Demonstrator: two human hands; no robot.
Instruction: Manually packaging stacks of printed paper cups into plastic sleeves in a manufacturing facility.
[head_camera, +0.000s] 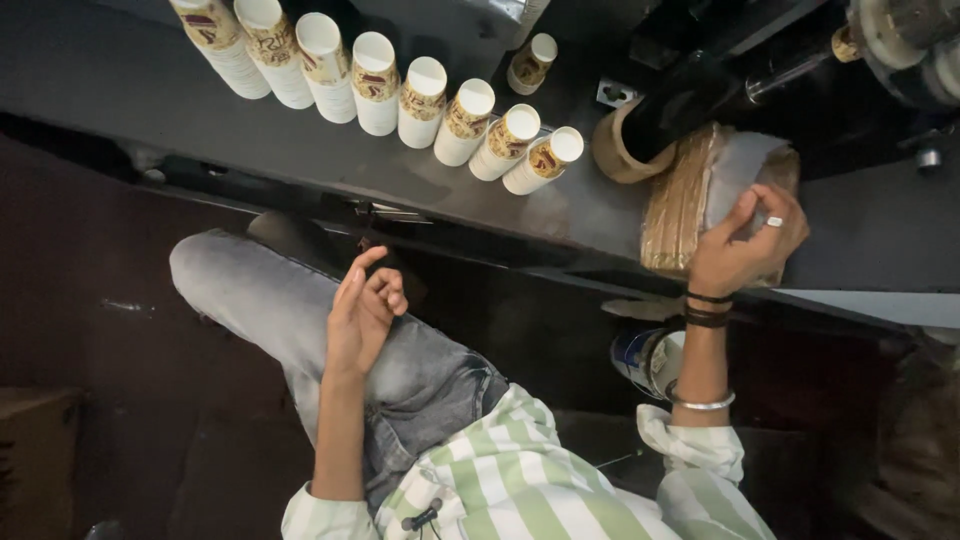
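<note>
My right hand (745, 250) rests on a plastic-wrapped bundle of flat brown paper blanks (685, 200) lying on the dark machine table (480, 195), fingers curled over its near end, a ring on one finger. My left hand (362, 312) hovers over my knee in grey jeans (260, 295), fingers loosely bent, holding nothing. Both arms wear green-and-white striped sleeves.
A row of stacked paper cups (400, 95) lies along the table, with one more stack (530, 62) behind. A brown roll on a black machine spindle (640, 135) sits beside the bundle. A white-blue container (650, 360) stands below the table edge. A brown box (35, 450) sits at left.
</note>
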